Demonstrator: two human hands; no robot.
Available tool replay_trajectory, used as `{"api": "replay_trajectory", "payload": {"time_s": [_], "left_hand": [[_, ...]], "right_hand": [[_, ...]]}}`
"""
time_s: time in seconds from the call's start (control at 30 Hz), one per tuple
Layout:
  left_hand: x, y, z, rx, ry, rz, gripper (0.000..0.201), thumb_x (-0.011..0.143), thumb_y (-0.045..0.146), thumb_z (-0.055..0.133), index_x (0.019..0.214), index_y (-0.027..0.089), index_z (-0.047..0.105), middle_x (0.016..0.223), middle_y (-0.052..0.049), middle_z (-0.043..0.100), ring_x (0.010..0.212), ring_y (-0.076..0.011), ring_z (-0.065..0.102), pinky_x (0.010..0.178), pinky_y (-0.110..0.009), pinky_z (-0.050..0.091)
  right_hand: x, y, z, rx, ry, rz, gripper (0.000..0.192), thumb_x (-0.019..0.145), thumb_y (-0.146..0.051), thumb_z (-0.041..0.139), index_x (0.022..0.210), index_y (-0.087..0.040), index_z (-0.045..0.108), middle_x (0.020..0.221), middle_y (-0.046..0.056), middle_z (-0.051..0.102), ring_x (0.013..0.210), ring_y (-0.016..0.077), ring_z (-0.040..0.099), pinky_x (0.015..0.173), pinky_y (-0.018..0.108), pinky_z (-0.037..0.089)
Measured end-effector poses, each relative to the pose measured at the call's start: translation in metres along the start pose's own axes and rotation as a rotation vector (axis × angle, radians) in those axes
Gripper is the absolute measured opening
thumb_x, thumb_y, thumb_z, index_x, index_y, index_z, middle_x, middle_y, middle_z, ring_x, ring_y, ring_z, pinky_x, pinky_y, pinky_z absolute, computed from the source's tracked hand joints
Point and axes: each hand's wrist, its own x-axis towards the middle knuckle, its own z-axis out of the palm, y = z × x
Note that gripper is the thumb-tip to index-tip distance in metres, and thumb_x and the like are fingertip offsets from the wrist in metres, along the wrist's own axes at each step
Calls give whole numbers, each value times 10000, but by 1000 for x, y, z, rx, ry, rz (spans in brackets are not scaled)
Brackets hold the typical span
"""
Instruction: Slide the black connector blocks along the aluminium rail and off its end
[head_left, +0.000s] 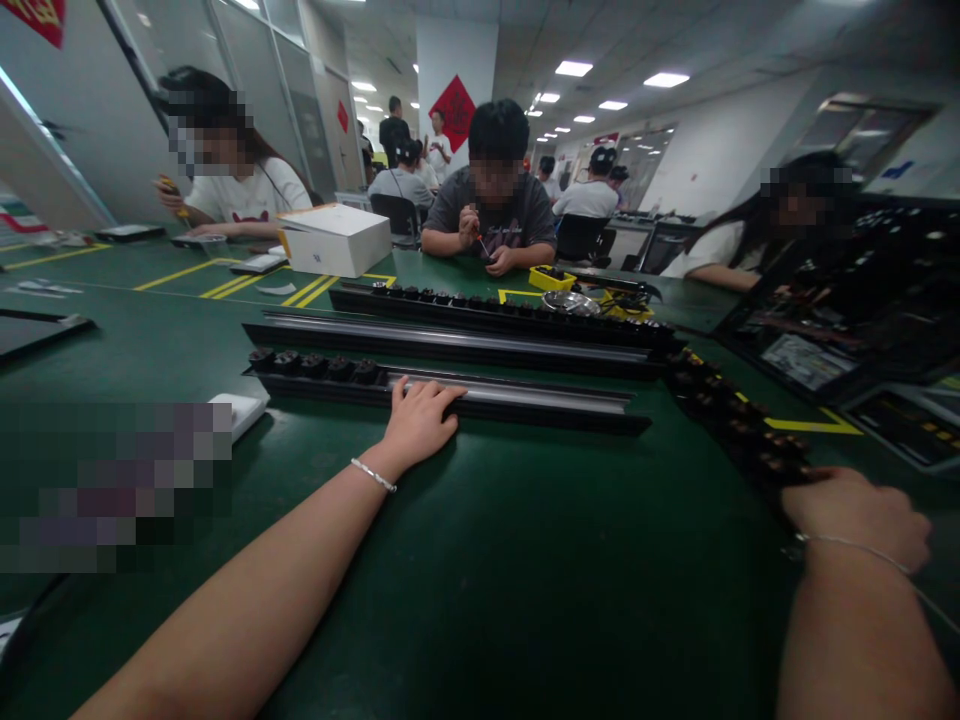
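My left hand (pixel 420 422) lies palm down across the nearest black rail (pixel 540 402), fingers spread over its bare silvery channel. In the left end of that rail sit several round black parts (pixel 315 366). My right hand (pixel 855 512) is at the near end of a long dark cluster of small black parts (pixel 739 415). Its fingers look curled, and what they hold, if anything, is hidden. Behind the nearest rail lies a second black rail (pixel 457 342) with a bare channel. Farther back, a third rail (pixel 487 306) is lined with black parts.
A white box (pixel 337 240) stands at the back left, and a yellow tray (pixel 553 278) and a metal bowl (pixel 571 302) at the back right. Across the green table (pixel 510 560), a person (pixel 491 200) works with a screwdriver. Other people sit left and right.
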Motion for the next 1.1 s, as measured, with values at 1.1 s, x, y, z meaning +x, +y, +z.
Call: {"api": "replay_trajectory", "payload": {"time_s": [1.1], "left_hand": [[6, -22, 2, 84, 368, -499, 493, 815, 369, 492, 1250, 140, 515, 1421, -146, 404, 1344, -352, 279, 1104, -526, 228]], "right_hand": [[-122, -117, 74, -49, -285, -1223, 400, 827, -319, 442, 1181, -174, 558, 1195, 101, 614, 1116, 268, 531, 1013, 523, 313]]}}
